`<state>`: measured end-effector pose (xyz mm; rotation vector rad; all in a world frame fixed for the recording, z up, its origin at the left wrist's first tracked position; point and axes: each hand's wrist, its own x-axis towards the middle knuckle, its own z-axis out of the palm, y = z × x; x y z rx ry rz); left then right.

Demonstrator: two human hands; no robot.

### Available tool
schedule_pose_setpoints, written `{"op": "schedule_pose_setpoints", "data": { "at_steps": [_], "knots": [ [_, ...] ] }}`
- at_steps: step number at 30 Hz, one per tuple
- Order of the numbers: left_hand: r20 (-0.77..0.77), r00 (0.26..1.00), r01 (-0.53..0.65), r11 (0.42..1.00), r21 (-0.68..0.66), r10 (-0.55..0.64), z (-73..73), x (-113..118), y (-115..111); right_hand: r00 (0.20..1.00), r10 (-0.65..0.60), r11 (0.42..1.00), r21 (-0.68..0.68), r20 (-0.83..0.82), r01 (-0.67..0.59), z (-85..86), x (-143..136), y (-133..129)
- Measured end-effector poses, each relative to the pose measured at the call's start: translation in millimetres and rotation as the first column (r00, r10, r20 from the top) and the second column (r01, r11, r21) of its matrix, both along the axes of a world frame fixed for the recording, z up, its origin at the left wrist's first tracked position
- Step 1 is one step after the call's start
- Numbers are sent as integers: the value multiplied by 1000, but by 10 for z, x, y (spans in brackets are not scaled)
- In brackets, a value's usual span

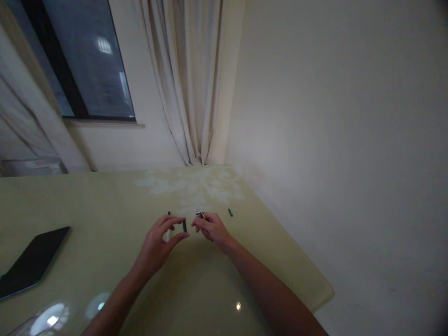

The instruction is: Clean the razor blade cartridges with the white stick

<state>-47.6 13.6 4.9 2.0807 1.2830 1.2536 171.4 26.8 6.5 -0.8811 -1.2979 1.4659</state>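
Glossy table [196, 298] fills the lower frame, with light spots mirrored along its near part. At lower left lies a dark slab [35, 261], flat and apart from the hands. Near the centre, the left hand [157, 242] pinches a dark strip [184, 226] upright between thumb and fingertip, while the right hand [213, 229] has its fingers closed on a small metal piece [200, 214]. Strip and metal piece are apart, so the handling looks midway: both are picked up, but nothing shows them joined. Just beyond, a loose bar [230, 212] lies right of the right hand, and a dark bit [169, 213] shows behind the left; both seem yet to be dealt with. Farther off come the table's pale leaf pattern, then the curtain [191, 84] at upper centre and the window [87, 60] at upper left. No brand, label or writing can be read anywhere.
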Motion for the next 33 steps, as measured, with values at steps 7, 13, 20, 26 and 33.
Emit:
{"op": "schedule_pose_setpoints", "data": {
  "at_steps": [7,13,20,26,33],
  "knots": [
    [55,998,21,984,174,-31,51,337,-149,992,58,995,-71,-115,-67,30,23,-145],
    [68,995,69,988,142,-79,35,310,-155,977,82,987,-120,-199,-107,38,-2,-161],
    [90,991,89,986,141,-102,62,342,-182,967,87,986,-121,-238,-119,22,-9,-171],
    [155,981,102,989,104,-118,83,354,-194,955,123,979,-127,-270,-161,26,-4,-183],
    [211,970,102,991,92,-119,104,384,-228,942,142,973,-130,-304,-188,50,16,-210]
  ]
}}
